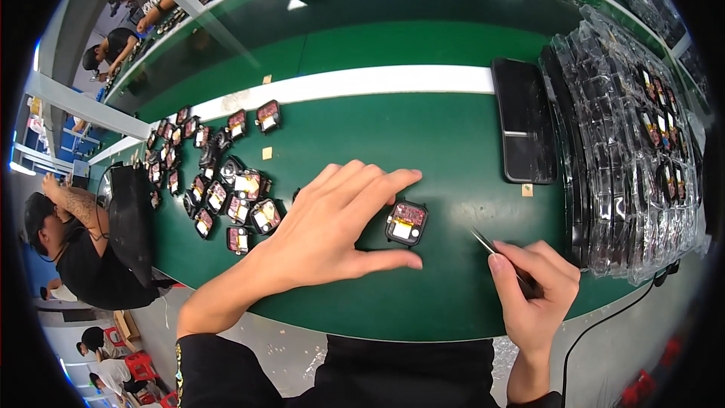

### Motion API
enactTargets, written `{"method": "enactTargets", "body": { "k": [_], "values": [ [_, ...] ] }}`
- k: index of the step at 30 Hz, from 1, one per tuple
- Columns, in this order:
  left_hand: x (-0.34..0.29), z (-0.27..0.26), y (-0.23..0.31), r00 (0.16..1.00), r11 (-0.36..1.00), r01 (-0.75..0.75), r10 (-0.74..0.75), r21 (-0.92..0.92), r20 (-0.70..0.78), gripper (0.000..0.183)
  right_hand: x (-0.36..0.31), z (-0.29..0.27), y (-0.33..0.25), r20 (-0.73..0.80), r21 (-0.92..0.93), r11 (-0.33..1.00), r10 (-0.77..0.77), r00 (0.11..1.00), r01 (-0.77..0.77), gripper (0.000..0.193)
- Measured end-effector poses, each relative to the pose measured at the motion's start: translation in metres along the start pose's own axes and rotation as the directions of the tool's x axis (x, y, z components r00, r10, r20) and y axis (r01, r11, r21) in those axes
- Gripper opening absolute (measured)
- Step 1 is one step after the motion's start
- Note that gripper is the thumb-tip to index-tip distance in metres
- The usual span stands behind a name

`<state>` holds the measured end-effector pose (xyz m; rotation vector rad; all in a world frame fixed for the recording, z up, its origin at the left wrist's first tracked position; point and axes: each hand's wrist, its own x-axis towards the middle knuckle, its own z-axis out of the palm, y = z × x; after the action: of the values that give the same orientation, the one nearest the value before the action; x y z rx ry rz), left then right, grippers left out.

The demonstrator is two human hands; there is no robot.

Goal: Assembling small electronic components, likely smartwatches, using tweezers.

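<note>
A small square black device casing [406, 223], with a red circuit board and a white patch showing inside, lies on the green table in front of me. My left hand [325, 234] is spread around it, thumb below and forefinger above, with a visible gap to the casing. Off to its right, my right hand [535, 287] grips a pair of thin metal tweezers [483, 242]. Their tips point up and left toward the casing, apart from it, over bare green surface.
Many similar device casings [236, 212] lie scattered at the left. A black rectangular slab [521, 121] lies at the right beside a tall stack of clear plastic trays [612, 151]. A white strip [377, 82] crosses the back. A co-worker [83, 257] sits at the left.
</note>
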<state>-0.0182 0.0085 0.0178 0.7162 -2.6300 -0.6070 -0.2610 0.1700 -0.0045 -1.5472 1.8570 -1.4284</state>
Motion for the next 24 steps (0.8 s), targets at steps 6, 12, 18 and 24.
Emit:
{"method": "enactTargets", "body": {
  "k": [6,12,18,24],
  "values": [
    [0.002,0.004,0.002,1.000,0.998,-0.024,0.024,-0.061,-0.012,0.079,0.000,0.000,0.003,0.019,0.002,1.000,-0.020,1.000,0.020,0.017],
    [0.002,0.004,-0.007,0.999,0.997,-0.020,0.023,-0.069,0.039,0.057,0.003,0.000,0.000,0.046,0.029,0.999,-0.038,0.998,0.037,0.020],
    [0.003,0.002,-0.007,0.996,0.991,-0.026,0.037,-0.128,0.086,0.053,0.006,-0.006,-0.002,0.132,0.065,0.998,0.005,0.991,-0.014,0.021],
    [-0.004,0.003,0.008,0.975,0.979,-0.063,0.102,-0.195,0.198,0.057,0.014,0.002,-0.004,0.249,0.176,0.984,-0.072,0.966,0.027,0.019]
  ]
}}
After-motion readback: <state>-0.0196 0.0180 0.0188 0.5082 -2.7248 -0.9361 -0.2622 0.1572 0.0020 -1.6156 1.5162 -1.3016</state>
